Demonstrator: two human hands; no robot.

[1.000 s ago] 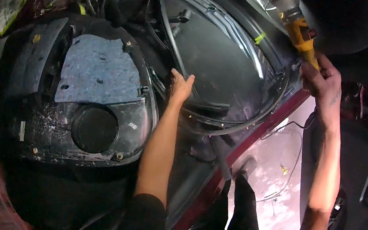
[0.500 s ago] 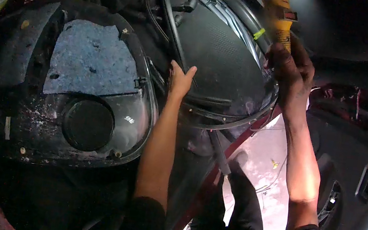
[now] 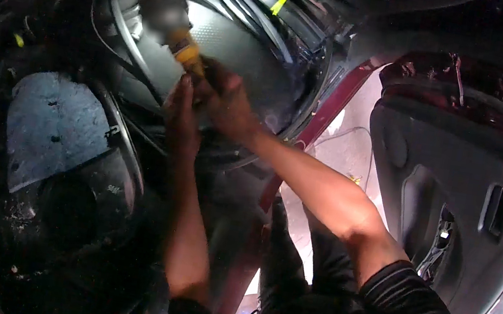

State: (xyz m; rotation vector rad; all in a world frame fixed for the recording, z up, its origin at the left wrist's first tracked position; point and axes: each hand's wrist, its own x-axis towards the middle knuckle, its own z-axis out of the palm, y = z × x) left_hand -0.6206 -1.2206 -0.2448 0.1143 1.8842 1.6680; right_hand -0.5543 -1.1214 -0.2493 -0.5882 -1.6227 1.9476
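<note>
Inspection of the open car door: the inner trim panel (image 3: pixel 457 189) is off and stands apart at the right, its grey moulded face toward the camera. The bare door shell (image 3: pixel 249 45) lies ahead, far and centre, with its inner metal skin exposed and two yellow tape tabs (image 3: pixel 279 5) on the far frame.

The right hand (image 3: pixel 228 97) is closed around the handle of a yellow-bodied power tool (image 3: pixel 186 51). The tool's dark head (image 3: pixel 157 7) points up and to the far left, against or just beside the metal skin; the head is blurred, so I cannot tell what kind of tool it is or whether it touches. The left hand (image 3: pixel 181 113) is raised just beside the tool's near end, fingers curled toward the grip; whether it fully clasps the handle cannot be told.

At the near left sits a grey felt pad (image 3: pixel 52 125) above a round speaker opening (image 3: pixel 69 207), both bare and untouched.

Judgement: stripping of the door looks complete. Work with the tool on the upper cavity appears under way, not finished. The trim panel is not yet refitted.
</note>
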